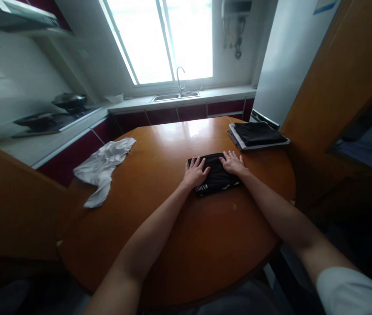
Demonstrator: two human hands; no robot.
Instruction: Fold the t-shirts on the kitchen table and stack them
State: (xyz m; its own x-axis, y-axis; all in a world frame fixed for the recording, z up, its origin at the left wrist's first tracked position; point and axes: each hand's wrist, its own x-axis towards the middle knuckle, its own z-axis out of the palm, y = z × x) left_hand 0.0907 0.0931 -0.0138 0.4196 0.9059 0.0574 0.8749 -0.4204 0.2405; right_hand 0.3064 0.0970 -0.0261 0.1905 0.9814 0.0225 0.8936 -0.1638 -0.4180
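Observation:
A folded black garment (217, 176) with white lettering lies on the round wooden table (159, 218). My left hand (194, 172) rests flat on its left end, fingers spread. My right hand (233, 162) lies flat on its right end, fingers stretched out. Both hands press on the cloth and hold nothing.
A crumpled white cloth (102, 167) hangs over the table's left edge. A stack of folded dark and light garments (257, 135) sits at the far right of the table. Beyond are a counter with a sink (174, 96), a stove with pans (54, 116), and a wooden cabinet (343, 100) on the right.

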